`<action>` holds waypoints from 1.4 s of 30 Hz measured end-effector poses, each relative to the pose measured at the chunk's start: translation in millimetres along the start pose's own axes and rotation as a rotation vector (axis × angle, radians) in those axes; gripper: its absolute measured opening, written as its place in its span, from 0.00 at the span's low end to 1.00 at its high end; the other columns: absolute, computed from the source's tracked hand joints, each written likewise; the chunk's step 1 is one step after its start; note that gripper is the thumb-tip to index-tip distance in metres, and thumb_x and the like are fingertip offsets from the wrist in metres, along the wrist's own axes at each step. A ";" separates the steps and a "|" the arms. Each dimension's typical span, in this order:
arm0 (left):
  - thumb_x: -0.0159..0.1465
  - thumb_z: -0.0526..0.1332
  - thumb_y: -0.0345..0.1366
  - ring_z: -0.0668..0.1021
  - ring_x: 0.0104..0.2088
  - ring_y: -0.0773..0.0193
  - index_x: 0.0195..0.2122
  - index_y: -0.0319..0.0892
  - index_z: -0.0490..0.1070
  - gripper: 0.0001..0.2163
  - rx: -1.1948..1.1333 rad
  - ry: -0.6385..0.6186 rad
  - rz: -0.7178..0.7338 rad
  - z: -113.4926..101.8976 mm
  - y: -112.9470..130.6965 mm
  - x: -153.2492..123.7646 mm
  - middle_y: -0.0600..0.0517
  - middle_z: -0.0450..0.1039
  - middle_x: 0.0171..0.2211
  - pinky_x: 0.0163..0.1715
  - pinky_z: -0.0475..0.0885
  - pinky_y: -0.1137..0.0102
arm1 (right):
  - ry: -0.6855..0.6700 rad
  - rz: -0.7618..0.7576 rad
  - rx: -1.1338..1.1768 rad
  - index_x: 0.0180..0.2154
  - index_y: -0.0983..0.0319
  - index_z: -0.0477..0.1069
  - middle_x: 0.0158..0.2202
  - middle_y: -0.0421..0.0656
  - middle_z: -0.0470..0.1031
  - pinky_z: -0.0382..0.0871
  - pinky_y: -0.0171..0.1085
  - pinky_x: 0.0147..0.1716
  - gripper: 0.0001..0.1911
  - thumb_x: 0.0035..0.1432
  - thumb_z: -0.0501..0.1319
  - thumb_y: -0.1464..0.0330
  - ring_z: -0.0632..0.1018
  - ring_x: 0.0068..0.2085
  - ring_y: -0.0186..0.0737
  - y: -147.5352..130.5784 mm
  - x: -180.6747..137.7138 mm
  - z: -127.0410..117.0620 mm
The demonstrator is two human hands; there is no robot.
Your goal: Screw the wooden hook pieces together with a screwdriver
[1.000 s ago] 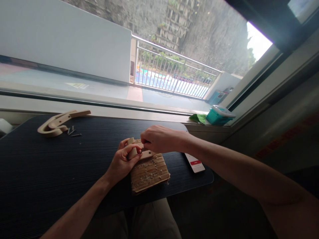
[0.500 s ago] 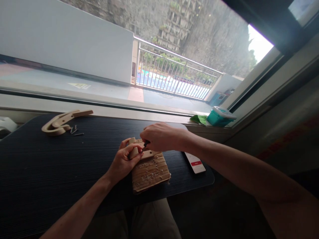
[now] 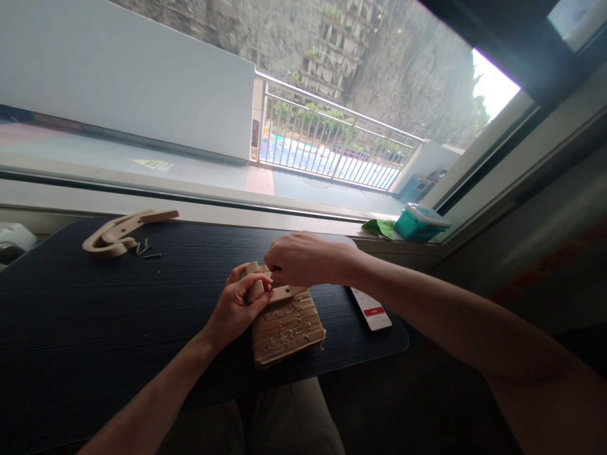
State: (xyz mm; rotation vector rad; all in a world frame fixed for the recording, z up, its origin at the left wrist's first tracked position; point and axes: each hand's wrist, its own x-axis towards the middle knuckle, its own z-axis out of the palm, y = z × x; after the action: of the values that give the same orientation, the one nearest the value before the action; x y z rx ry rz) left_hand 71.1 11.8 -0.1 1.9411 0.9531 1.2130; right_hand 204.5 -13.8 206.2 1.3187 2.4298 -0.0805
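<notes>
My left hand (image 3: pixel 236 303) is closed round a pale wooden piece (image 3: pixel 279 293) and holds it down on a sheet of corrugated cardboard (image 3: pixel 287 328) strewn with wood shavings. My right hand (image 3: pixel 301 259) is closed just above the same piece, its fingers pinched on a small dark tool whose tip meets the wood. Most of the tool is hidden inside the fist. Both hands work near the front right of the dark table (image 3: pixel 95 316).
A curved wooden hook-shaped part (image 3: pixel 116 232) lies at the table's far left with a few loose screws (image 3: pixel 146 250) beside it. A phone (image 3: pixel 372 309) rests right of the cardboard. A teal box (image 3: pixel 420 222) and green cloth (image 3: pixel 377 226) sit on the windowsill.
My right hand has shifted slightly up and left over the wooden piece; the dark tool tip seen half a second ago is now hidden. The left hand keeps its grip.
</notes>
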 end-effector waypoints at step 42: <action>0.56 0.65 0.39 0.66 0.58 0.57 0.45 0.47 0.71 0.15 0.040 -0.072 0.103 -7.9 -3.3 -1.6 0.49 0.67 0.50 0.56 0.68 0.64 | 0.353 0.022 0.392 0.34 0.60 0.71 0.26 0.38 0.71 0.53 0.33 0.27 0.09 0.55 0.55 0.64 0.64 0.25 0.30 21.6 -4.0 38.5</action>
State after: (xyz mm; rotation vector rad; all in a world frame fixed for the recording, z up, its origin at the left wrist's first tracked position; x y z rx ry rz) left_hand 62.6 13.4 -0.7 2.0732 0.8555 1.1803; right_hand 235.6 -13.5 174.6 1.6433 2.7955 -0.3630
